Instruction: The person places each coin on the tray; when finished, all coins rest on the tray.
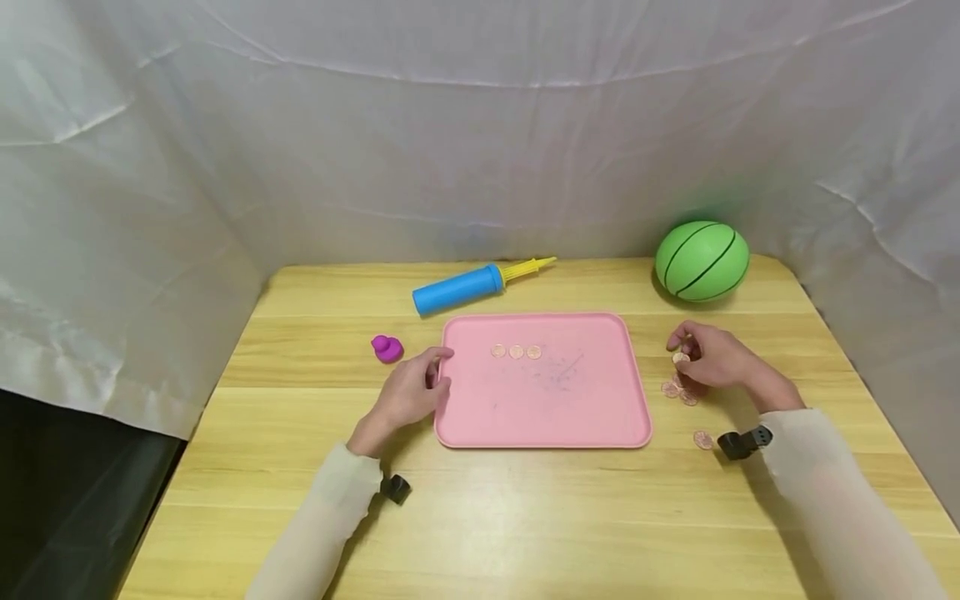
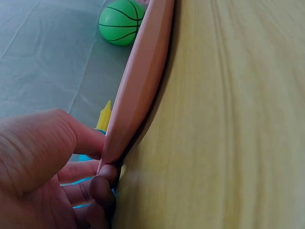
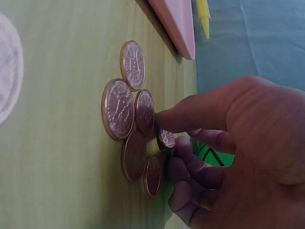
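Your left hand point(image 1: 408, 396) rests at the left edge of the pink tray point(image 1: 592, 417), in the middle of the desk point(image 1: 525, 525). Its thumb point(image 2: 52, 138) lies on the rim and its fingers point(image 2: 102, 183) curl under it, so this grip holds the tray. Three coins point(image 1: 516, 352) lie in a row on the tray, near its far edge.

Your right hand point(image 1: 712, 357) is just right of the tray. Its thumb and fingertips pinch one coin point(image 3: 166, 138) from a small pile point(image 3: 128, 119) on the desk. One more coin point(image 1: 702, 439) lies alone, closer to the near edge.

A green ball point(image 1: 702, 260) sits at the far right corner. A blue pump point(image 1: 459, 289) lies by the far edge. A small purple toy point(image 1: 387, 348) sits left of the tray.
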`<act>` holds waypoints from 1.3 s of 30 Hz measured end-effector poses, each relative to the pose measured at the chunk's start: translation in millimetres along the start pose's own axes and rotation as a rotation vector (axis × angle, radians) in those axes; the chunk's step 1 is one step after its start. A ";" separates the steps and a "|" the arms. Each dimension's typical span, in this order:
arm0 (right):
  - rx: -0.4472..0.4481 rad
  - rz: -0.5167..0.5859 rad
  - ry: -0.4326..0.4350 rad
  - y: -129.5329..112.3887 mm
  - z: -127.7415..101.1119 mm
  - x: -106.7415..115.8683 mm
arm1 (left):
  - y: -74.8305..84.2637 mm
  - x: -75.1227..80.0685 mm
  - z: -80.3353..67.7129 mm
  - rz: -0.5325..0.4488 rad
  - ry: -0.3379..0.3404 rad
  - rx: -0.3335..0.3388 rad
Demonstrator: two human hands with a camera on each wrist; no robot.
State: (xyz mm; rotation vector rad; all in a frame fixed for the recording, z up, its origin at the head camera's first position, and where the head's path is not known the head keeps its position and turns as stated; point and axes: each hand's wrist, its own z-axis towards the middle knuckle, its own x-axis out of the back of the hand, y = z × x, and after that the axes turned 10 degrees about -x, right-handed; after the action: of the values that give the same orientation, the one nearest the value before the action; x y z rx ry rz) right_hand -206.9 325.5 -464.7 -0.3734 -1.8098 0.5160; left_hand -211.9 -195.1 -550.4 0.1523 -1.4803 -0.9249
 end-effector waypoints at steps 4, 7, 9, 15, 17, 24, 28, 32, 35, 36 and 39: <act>-0.001 0.024 -0.023 -1.8 -0.2 -0.7 | 1.1 -1.0 -0.8 0.003 -0.005 0.007; 0.001 0.022 -0.018 -2.6 -0.2 -0.1 | 2.0 -1.0 -1.2 0.002 -0.007 0.011; -0.007 0.007 -0.001 -3.0 -0.2 1.0 | 2.8 -0.6 -1.2 0.002 -0.005 0.010; -0.028 -0.010 0.002 -3.4 0.8 4.1 | 6.3 1.7 -0.8 0.022 0.007 -0.004; -0.013 -0.012 -0.015 -3.6 0.7 4.2 | 7.4 2.2 -1.0 0.023 0.005 -0.003; 0.035 -0.024 -0.022 -5.4 -0.4 2.8 | 8.7 2.4 -1.4 0.019 0.002 -0.002; 0.028 -0.006 -0.026 -4.9 0.8 1.8 | 3.8 -0.1 -0.8 0.012 -0.003 0.002; 0.000 -0.040 0.004 -2.9 1.6 3.2 | 1.1 -1.0 -0.2 0.006 -0.005 0.009; -0.009 -0.052 0.003 -1.9 1.9 4.3 | 0.3 -1.1 0.2 0.004 -0.001 0.008; -0.011 -0.049 -0.006 -1.6 2.2 4.2 | 0.1 -1.1 0.3 0.005 0.000 0.005; 0.015 -0.059 -0.022 -1.0 3.0 2.7 | -0.2 -1.0 0.1 0.005 -0.002 0.004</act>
State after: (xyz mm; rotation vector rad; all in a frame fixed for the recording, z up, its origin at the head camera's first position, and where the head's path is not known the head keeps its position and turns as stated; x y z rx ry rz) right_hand -210.5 325.5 -462.6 -0.3046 -1.8314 0.4938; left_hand -211.9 -194.5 -551.3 0.1504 -1.4836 -0.9188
